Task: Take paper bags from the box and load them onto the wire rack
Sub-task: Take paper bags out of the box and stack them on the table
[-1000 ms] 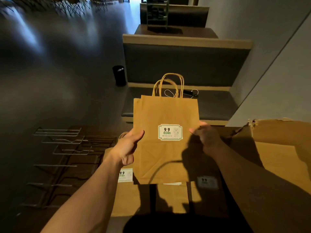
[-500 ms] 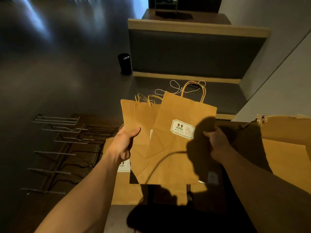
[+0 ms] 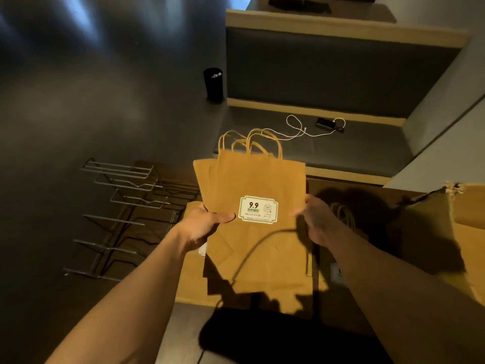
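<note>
I hold a small stack of flat brown paper bags (image 3: 257, 179) upright in front of me, handles up, the front one bearing a white "9.9" label. My left hand (image 3: 202, 224) grips the stack's left edge, thumb on the front. My right hand (image 3: 315, 222) grips the right edge. More bags (image 3: 194, 285) lie flat on the table beneath. The cardboard box (image 3: 467, 232) stands open at the right. The empty wire rack (image 3: 123, 203) lies on the table to the left.
A padded bench (image 3: 341, 145) lies ahead with a phone (image 3: 325, 124) and white cable on it. A black cylindrical bin (image 3: 213, 84) stands on the dark floor. A grey wall rises at the right.
The bags, fanned apart half a second ago, are squared back into one stack between both hands. The view has tilted down a little.
</note>
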`<state>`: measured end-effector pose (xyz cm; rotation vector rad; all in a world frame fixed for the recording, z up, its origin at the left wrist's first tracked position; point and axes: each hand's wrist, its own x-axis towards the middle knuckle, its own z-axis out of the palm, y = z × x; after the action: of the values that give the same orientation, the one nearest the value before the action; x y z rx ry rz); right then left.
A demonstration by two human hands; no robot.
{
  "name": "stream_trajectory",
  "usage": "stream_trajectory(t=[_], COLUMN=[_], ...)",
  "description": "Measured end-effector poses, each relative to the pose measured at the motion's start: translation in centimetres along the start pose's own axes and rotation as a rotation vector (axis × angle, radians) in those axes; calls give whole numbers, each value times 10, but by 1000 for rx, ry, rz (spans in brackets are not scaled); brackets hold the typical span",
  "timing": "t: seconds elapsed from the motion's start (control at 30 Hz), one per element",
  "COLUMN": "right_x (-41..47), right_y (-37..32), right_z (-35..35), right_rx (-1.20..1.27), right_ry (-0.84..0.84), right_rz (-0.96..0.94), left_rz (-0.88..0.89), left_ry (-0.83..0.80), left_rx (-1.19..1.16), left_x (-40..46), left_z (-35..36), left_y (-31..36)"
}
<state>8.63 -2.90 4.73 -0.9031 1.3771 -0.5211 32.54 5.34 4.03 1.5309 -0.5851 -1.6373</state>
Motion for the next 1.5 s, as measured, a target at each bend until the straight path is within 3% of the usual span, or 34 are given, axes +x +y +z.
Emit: stream_trajectory(t=[0.23,0.33,0.5,0.6,0.73,0.83,1.0,1.13,1.3,1.5], right_x=[10,11,-4,-2,-6,-6,3,3,5,-2], right_y=[-16,1,34,42,34,45,55,36,63,102], right_z=[52,71,86,87,89,89,91,91,97,116], right_rx=[128,28,316,383,237,317,72,507,-301,-604], right_ry=[66,143,-32,-40,-52,3,99,20,137,175], right_rz=[-169,-107,-91,-89,-163,-86,-5,-4,-83,163], left_rz=[367,382,270,287,348,322,293,312,169,-50], left_ry=[335,455,463,491,513,486,522,522,554,580], left_rx=[178,241,254,318,375,412,463,493,489,670], left_x=[-4,-8,-6,-5,-2,-3,-6,-7,1,7], left_z=[-30,-42,-54,-55,-51,-55,-61,-62,-60,-65], left_y=[22,-5,-61,-71,-61,-66,-66,-50,-63,-104])
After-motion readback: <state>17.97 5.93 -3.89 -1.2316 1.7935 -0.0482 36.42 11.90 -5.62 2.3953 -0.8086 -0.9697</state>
